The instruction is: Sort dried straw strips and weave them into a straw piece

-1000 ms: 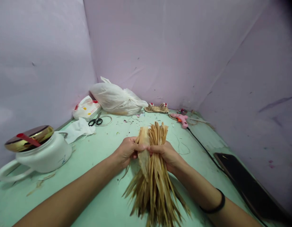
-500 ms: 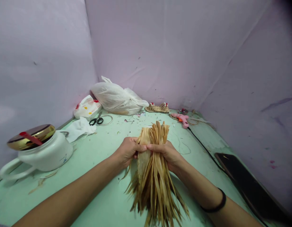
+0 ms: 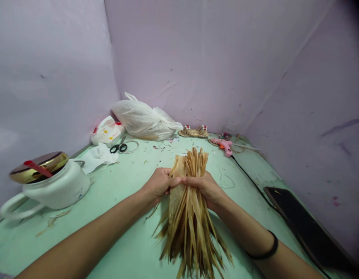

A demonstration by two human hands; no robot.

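Lower centre: left hand (image 3: 159, 183) pinches wide dry strip (image 3: 176, 197), right hand (image 3: 207, 189) grips fringed dry bundle (image 3: 194, 221), thumbs apparently touching. Pink glue gun (image 3: 224, 146) right of centre.

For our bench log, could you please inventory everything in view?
Dried leaf bundle: one, tan, in both hands
Rounded mug: one, white, left
Glossy round lid: one, gold, on mug
Slim stick: one, red, against lid
Crumpled tissue: one, white, beyond mug
Soft tissue pack: one, white, back left
Scissors: one pair, black, near pack
Thin ring: one, silvery, beside scissors
Knotted plastic bag: one, white, back
Beaded woven piece: one, tan, back centre
Corded glue gun: one, pink, back right
Flat slab: one, black, right
Flat table: one, mint green, underneath
Plain walls: three, lilac, around table
Small scraps: many, mixed, on table
Slim wristband: one, black, right forearm
Left hand: one, bare, bundle's left
Right hand: one, bare, bundle's right
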